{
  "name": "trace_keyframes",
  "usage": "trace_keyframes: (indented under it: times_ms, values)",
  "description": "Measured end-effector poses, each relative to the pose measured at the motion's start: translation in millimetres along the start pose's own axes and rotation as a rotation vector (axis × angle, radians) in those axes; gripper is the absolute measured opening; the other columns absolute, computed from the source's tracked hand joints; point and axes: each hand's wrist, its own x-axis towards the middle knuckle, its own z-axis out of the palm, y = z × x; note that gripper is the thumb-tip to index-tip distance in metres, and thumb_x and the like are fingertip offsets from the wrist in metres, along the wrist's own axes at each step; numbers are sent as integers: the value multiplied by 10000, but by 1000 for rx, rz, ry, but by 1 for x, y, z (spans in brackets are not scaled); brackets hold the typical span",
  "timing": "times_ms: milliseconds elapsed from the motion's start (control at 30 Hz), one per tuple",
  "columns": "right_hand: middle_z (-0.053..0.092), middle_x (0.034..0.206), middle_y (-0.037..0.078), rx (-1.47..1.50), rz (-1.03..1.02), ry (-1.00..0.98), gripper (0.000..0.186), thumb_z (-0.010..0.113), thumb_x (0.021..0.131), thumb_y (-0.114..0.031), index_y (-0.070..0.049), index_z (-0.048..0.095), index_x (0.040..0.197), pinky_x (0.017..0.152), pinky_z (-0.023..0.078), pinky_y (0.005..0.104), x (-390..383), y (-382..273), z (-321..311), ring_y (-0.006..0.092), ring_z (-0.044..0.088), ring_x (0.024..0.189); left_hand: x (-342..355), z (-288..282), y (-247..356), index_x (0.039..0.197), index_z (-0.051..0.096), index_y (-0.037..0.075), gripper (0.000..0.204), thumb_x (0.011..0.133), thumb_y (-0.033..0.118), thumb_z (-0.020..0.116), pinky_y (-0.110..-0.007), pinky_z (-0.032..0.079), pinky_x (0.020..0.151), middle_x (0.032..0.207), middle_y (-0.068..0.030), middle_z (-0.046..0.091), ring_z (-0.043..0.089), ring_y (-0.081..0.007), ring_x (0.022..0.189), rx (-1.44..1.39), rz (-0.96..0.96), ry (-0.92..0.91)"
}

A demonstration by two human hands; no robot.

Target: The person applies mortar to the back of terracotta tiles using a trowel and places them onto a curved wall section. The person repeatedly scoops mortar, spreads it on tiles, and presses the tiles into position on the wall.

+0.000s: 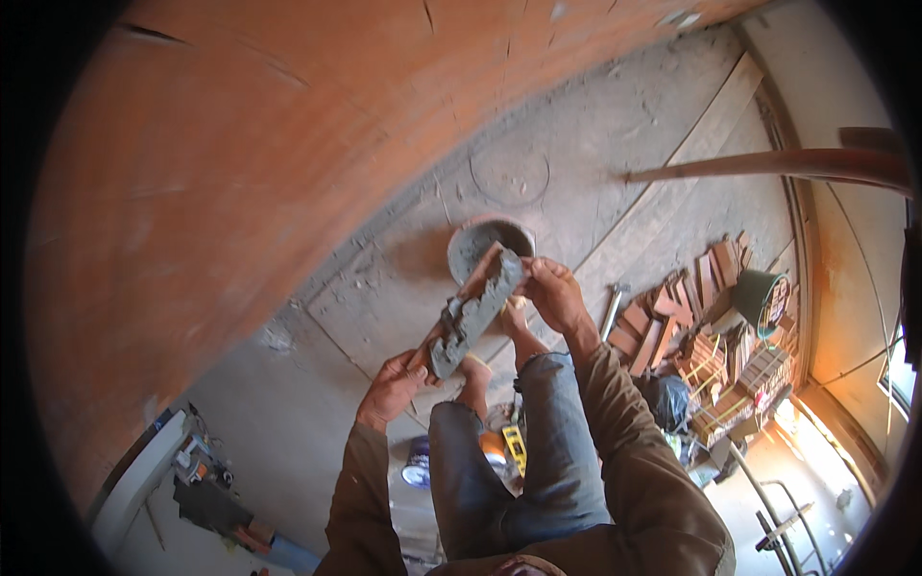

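Note:
Between my two hands I hold a long, thin reddish brick tile point(480, 274) on a slant above the floor. Wet grey mortar point(471, 322) lies in a thick, ragged layer along it. My left hand point(392, 392) is closed on the lower left end, and my right hand point(559, 296) pinches the upper right end. Just beyond the tile a round bucket point(455, 252) stands on the floor, its inside coated grey; the tile covers part of its near rim.
A reddish wall point(211, 182) rises on the left. Stacked and loose bricks point(663, 322) lie at right, with a hammer point(613, 309) and a dark green bucket point(759, 296). A yellow spirit level point(516, 447) is by my legs. A brown pole point(768, 165) juts in from the right.

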Motion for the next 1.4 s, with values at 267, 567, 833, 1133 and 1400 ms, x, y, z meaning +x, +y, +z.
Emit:
trace_keyframes:
  times_ms: [267,567,833,1133,1400]
  values:
    - [674,926,54,-9,-288,-290,166,632,946,-176,-33,657,1028,731,538,335,-72,-167,155,160,646,789,-94,114,130,1249,565,-18,318,956,103,573,-360,498,845,1090,-70,650,601,-160,950,62,355,-87]
    - [635,894,66,50,-640,-318,152,662,919,-108,7,639,1015,640,573,312,-180,-301,317,166,646,708,-222,258,224,1367,455,50,514,888,45,644,-373,508,898,1244,-103,566,618,-168,971,-7,973,-23]
    - [652,889,65,-14,-757,-476,142,617,953,-124,-1,645,1017,641,573,300,-233,-358,399,158,651,711,-290,329,248,1442,352,-58,679,849,-15,679,-366,468,990,1365,-173,497,497,-222,1247,218,1422,220]
    - [683,962,125,-120,-1015,-691,261,607,965,-143,67,642,1116,756,585,322,-303,-396,484,185,670,827,-354,345,305,1352,510,-54,525,898,118,709,-323,395,1033,1172,-82,596,513,-146,1104,609,1963,510]
    - [625,1091,112,-118,-1383,-853,331,606,931,14,56,585,1259,871,579,366,-319,-388,560,192,630,994,-409,340,372,1345,516,-60,483,939,159,661,-299,405,1020,1198,-88,601,521,-139,1142,412,2098,406]
